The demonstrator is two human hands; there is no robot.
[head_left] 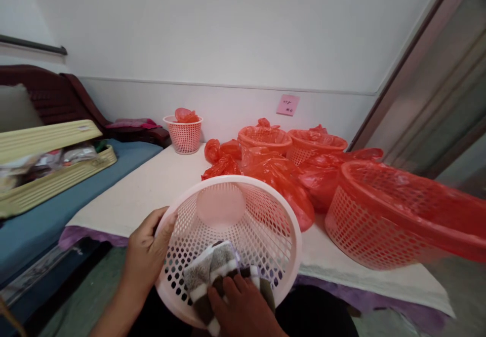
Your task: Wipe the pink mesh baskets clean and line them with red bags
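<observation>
Your right hand [243, 304] lies inside the basket with its fingers bent on the striped cloth [210, 268], but I can't tell if it is pinching the cloth or just pressing on it. Your left hand [146, 253] is grasping the left side of the pale pink basket [224, 208], with the thumb over the rim. The cloth sits low on the near side of the basket, in a bunch. It looks soft, fuzzy and light, so it should bend easily and not break; a thick fold would be a good place to grab. The basket looks light too, a bit stiff and smooth, and its rim seems the best part to hold. It is tipped so its mouth faces you, at the near side of the table [144, 185]. Just past it are shiny red bags [281, 180], with a big red basket [372, 230] on the right and a small pink basket [185, 137] on the far left. On the left, a yellow box [56, 180] sits on a blue seat [132, 149]. Your right hand hides part of the cloth, and its fingertips are hard to see. You can't see what holds up the basket from below, and the big red basket is cut off at the right edge.
</observation>
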